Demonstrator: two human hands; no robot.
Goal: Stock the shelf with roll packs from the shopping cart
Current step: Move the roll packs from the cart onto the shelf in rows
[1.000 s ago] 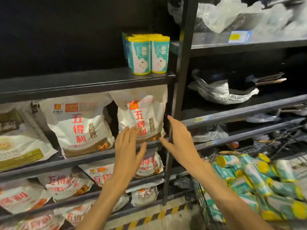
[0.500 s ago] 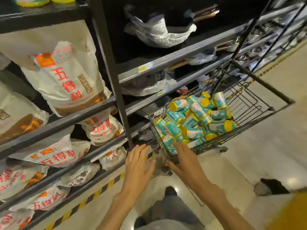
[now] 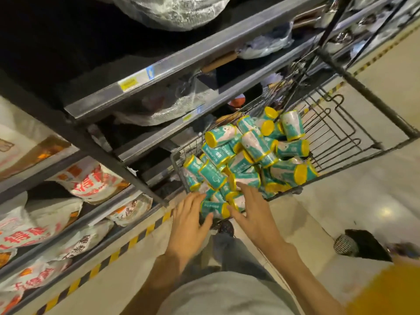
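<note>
Nearest the camera, the left hand (image 3: 189, 220) and the right hand (image 3: 252, 214) reach down side by side over the near corner of the shopping cart (image 3: 341, 123), both with fingers spread and fairly straight, gripping nothing yet. Between them lies the nearest roll pack (image 3: 213, 208), on its side at the cart's near edge, with its yellow end toward the right hand; the left fingertips (image 3: 200, 197) sit just beside its teal end, and the right thumb appears to touch or nearly touch the yellow end, though actual contact cannot be told. Beyond it, the heap of roll packs (image 3: 252, 153) fills the near half of the wire basket, the cylinders lying at all angles in a loose pile. They look light and slightly yielding, probably film-wrapped rolls, so the wrap is likely smooth and a little slippery. A sound hold seems to be a palm on each flat end, or fingers curled round the teal middle, with moderate squeeze only. Since the pile is unstable, pulling a low pack could set the others rolling toward the rim, so the top or nearest ones seem the safer pick. Farther off, the shelf (image 3: 141, 78) runs along the left with pale bagged goods (image 3: 91, 183) on its lower tiers; the tier meant for the packs is not in view.
</note>
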